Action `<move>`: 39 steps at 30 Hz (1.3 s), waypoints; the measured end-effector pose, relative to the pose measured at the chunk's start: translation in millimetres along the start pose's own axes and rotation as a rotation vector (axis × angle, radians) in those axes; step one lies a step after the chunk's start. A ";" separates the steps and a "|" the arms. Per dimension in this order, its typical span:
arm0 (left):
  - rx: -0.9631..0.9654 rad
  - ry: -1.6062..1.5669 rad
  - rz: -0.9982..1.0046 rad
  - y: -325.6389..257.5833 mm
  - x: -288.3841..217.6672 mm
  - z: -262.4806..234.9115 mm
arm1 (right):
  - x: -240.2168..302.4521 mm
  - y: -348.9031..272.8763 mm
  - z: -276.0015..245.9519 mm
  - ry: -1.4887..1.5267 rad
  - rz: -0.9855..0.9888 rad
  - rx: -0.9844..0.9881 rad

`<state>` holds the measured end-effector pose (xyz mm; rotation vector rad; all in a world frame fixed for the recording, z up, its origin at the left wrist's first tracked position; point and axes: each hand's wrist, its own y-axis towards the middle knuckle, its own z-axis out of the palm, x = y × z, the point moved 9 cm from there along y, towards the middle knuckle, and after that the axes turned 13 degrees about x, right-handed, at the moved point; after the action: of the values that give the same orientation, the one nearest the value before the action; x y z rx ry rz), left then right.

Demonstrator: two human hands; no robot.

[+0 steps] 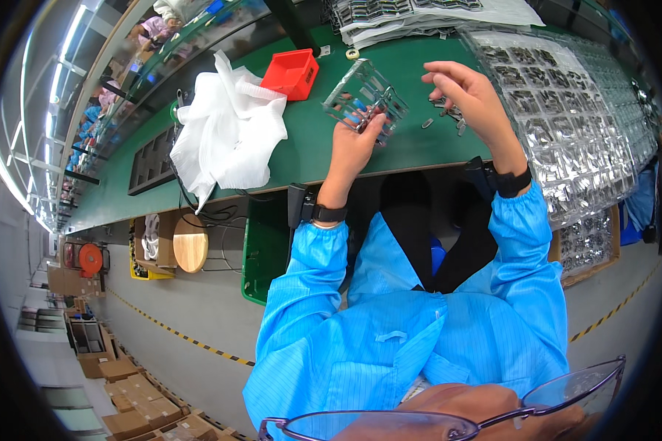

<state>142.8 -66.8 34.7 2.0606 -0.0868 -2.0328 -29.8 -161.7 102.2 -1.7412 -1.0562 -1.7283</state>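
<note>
Clear rigid tray (pixel 357 82), divided into compartments, is held tilted in left hand (pixel 353 143) above green tabletop (pixel 404 59); contents cannot be made out. Small silvery-dark pieces (pixel 450 113) are scattered loosely on tabletop, partly hidden by right hand (pixel 474 95).

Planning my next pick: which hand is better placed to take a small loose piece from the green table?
Probably the right hand: it is right by the small loose pieces and appears free. The left hand is occupied, holding the clear frame.
</note>
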 end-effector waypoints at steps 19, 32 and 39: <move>-0.068 -0.146 -0.056 -21.5 16.1 48.2 | -56.0 -37.8 20.8 -0.224 0.189 -0.026; -0.001 -0.075 0.008 -8.4 7.7 72.0 | -49.1 -44.5 8.3 -0.530 0.019 -0.192; -0.010 -0.118 -0.012 -7.6 7.5 67.6 | 1.2 -62.7 33.5 -0.969 -0.416 -0.228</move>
<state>75.1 -70.0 25.7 1.9386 -0.0853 -2.1572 -58.2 -98.0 88.2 -2.7707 -1.7496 -1.1852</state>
